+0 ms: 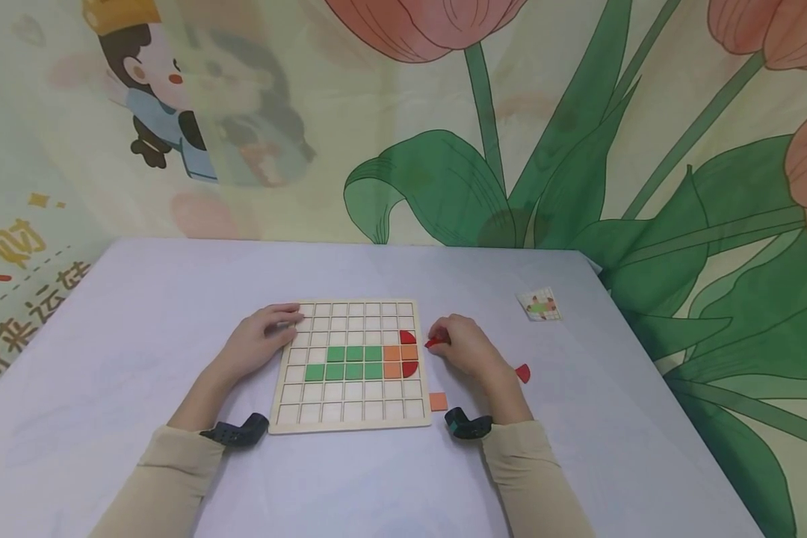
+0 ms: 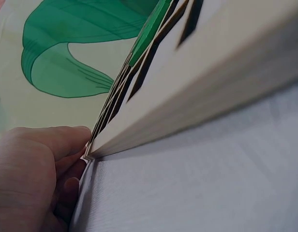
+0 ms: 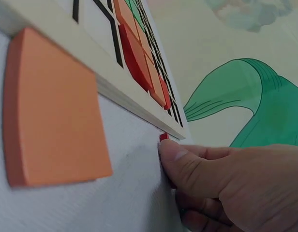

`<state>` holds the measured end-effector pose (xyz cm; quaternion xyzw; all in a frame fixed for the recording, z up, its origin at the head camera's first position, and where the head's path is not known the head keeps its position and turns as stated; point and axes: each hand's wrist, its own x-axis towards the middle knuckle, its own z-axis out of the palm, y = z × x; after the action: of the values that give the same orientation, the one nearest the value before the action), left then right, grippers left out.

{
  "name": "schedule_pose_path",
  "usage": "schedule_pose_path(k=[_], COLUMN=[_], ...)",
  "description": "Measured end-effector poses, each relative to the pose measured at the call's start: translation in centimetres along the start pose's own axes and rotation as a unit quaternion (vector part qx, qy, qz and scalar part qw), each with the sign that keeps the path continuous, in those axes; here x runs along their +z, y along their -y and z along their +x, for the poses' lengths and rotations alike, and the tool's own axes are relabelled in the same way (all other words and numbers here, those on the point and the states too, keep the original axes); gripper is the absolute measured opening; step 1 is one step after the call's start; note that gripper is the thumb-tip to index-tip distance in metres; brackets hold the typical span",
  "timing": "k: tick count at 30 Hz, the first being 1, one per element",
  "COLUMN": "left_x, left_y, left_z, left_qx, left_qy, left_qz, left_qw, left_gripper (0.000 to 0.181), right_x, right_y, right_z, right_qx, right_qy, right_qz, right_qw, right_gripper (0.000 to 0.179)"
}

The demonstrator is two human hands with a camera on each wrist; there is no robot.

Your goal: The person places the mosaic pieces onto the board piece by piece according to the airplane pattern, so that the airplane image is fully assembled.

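A square wooden grid board (image 1: 350, 430) lies on the table, with green squares (image 1: 354, 370), orange squares (image 1: 392, 361) and red quarter-round pieces (image 1: 409, 368) in some cells. My left hand (image 1: 258, 340) rests its fingertips against the board's upper left edge. Just off the right edge, my right hand (image 1: 467, 345) pinches a small red piece (image 1: 434, 342) between thumb and fingers; most of it is hidden in the right wrist view. A loose orange square (image 3: 59, 111) lies beside the board, near its lower right edge. Another red quarter-round piece (image 1: 524, 373) lies right of my right wrist.
A small picture card (image 1: 540, 305) with a coloured pattern lies at the back right of the white-covered table (image 1: 632, 448). Behind the table hangs a printed backdrop (image 1: 430, 187) with tulips and a cartoon figure. Black wrist devices (image 1: 469, 424) are worn on both wrists.
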<state>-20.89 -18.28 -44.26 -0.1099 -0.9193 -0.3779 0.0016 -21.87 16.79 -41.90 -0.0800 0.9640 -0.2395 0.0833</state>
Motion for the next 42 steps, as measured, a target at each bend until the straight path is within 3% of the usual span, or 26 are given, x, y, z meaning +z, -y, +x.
schedule_pose_path(k=[8, 21, 32, 42], left_x=[0.1, 0.2, 0.0, 0.0], left_y=[0.1, 0.1, -0.1, -0.1], left_z=[0.0, 0.0, 0.0, 0.0], left_qx=[-0.005, -0.009, -0.017, -0.014], left_qy=[-0.003, 0.000, 0.000, -0.001], left_qz=[0.004, -0.005, -0.006, -0.008], left_qw=[1.0000, 0.9999, 0.9998, 0.9999], left_gripper=[0.035, 0.035, 0.035, 0.035], right_x=[0.1, -0.1, -0.1, 0.4], right_y=[0.1, -0.1, 0.6, 1.6], right_z=[0.1, 0.1, 0.1, -0.1], right_qx=[0.035, 0.005, 0.027, -0.003], right_qy=[-0.014, -0.015, -0.038, -0.085], right_qz=[0.006, -0.004, 0.078, 0.091], right_qw=[0.9993, 0.9999, 0.9959, 0.9922], right_gripper=[0.019, 0.018, 0.014, 0.028])
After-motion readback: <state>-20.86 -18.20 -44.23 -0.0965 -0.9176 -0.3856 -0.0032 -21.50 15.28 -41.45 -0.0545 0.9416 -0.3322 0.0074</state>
